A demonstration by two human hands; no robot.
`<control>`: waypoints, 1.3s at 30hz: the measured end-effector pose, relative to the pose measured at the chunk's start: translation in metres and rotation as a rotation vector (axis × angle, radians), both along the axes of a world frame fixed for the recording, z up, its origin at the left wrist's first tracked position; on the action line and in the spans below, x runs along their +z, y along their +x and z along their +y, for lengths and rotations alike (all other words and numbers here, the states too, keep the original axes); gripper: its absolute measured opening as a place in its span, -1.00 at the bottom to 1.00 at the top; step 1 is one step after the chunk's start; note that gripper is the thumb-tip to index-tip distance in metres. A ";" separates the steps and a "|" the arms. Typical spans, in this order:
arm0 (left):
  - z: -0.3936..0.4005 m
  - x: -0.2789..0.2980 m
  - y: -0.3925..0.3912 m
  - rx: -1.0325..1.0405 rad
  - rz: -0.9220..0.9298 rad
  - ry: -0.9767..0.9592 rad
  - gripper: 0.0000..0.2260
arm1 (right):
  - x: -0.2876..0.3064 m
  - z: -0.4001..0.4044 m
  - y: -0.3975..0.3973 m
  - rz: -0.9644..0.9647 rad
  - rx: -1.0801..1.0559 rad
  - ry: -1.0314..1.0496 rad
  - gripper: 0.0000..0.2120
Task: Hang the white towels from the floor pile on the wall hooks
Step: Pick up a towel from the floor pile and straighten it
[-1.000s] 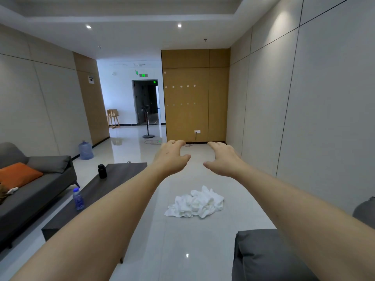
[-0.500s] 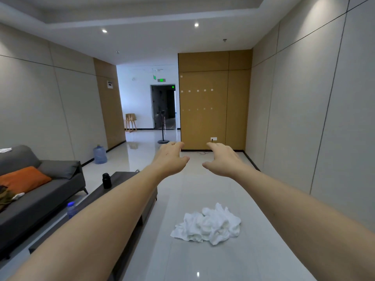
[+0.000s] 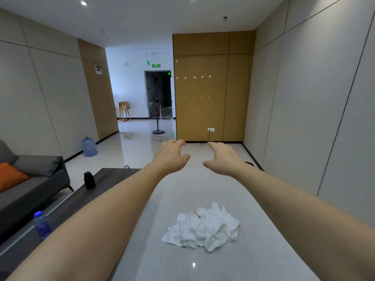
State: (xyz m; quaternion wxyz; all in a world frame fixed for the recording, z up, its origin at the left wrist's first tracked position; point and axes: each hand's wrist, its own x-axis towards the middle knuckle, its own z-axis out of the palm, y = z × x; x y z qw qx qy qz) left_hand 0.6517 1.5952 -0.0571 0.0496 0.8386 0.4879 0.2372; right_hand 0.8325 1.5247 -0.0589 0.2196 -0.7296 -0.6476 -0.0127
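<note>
A crumpled pile of white towels [image 3: 204, 230] lies on the glossy floor, in the lower middle of the head view. Two rows of small white wall hooks [image 3: 194, 77] stud the brown wooden panel at the far end of the room. Both my arms are stretched out in front at chest height, well above the pile. My left hand [image 3: 171, 156] and my right hand [image 3: 221, 159] hover side by side, palms down, fingers loosely bent, holding nothing.
A dark low table [image 3: 60, 203] stands on the left with a black jar [image 3: 89, 180] and a blue water bottle [image 3: 42, 224]. A grey sofa [image 3: 30, 185] is behind it. A fan stand [image 3: 158, 126] and a large water jug [image 3: 89, 147] stand farther off.
The view has moved forward and the towel pile now looks closer and lower. The grey cushion at the lower right has left the view. Both hands keep the same outstretched pose.
</note>
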 end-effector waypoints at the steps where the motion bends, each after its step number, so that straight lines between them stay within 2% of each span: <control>1: 0.016 -0.003 0.006 -0.004 0.003 -0.003 -0.51 | -0.003 0.015 0.005 0.007 -0.006 -0.002 -0.33; 8: 0.136 -0.009 0.040 -0.072 0.019 -0.008 -0.52 | -0.012 0.133 0.040 0.029 -0.065 -0.023 -0.32; 16: 0.283 0.025 0.074 -0.106 -0.014 0.042 -0.53 | 0.014 0.269 0.067 0.032 -0.138 0.014 -0.32; 24: 0.381 -0.003 0.112 -0.165 0.007 -0.029 -0.54 | -0.006 0.370 0.097 0.043 -0.133 -0.023 -0.30; 31: 0.476 -0.029 0.152 -0.096 0.059 -0.038 -0.54 | -0.024 0.469 0.148 0.059 -0.095 -0.038 -0.36; 39: 0.598 -0.018 0.225 0.000 0.046 -0.037 -0.55 | -0.017 0.606 0.226 0.107 -0.027 -0.056 -0.32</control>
